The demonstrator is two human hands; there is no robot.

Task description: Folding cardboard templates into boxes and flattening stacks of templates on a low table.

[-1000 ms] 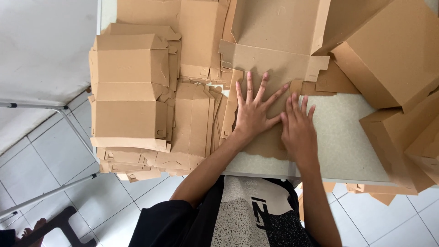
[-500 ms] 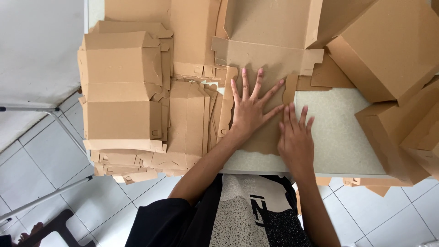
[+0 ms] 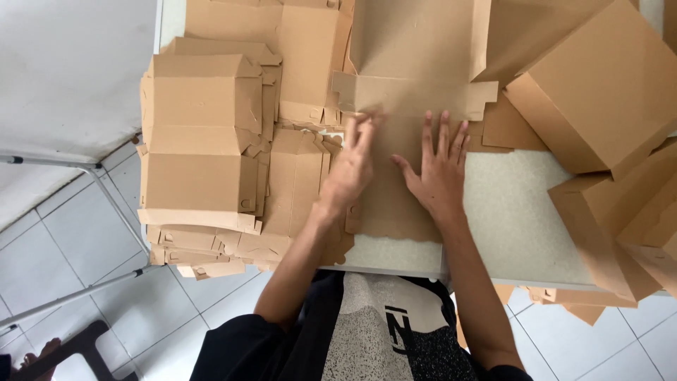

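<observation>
1. At the far left, a grey tiled floor [image 3: 56, 261] and a thin metal frame [image 3: 106, 204] show beside the table.
2. A stack of flat cardboard sheets [image 3: 197, 162] covers the table's left end and hangs over its near edge.
3. The left hand [image 3: 352, 166] lies at the left edge of a flat cardboard sheet [image 3: 395, 204] in the middle of the table. Its fingers are close together and blurred, with their tips at the sheet's raised flap [image 3: 409, 95]; whether they pinch the flap or only press on it cannot be told.
4. That cardboard sheet rests on the table directly in front of the person, between the stack and the folded boxes.
5. The right hand [image 3: 437, 173] lies palm down on the same sheet, fingers spread and flat, thumb pointing toward the left hand. The two hands are near each other, not touching.
6. Bare speckled table top [image 3: 515, 212] shows just right of the sheet.
7. Folded cardboard boxes [image 3: 599, 92] crowd the right side, some leaning over the table's edge.
</observation>
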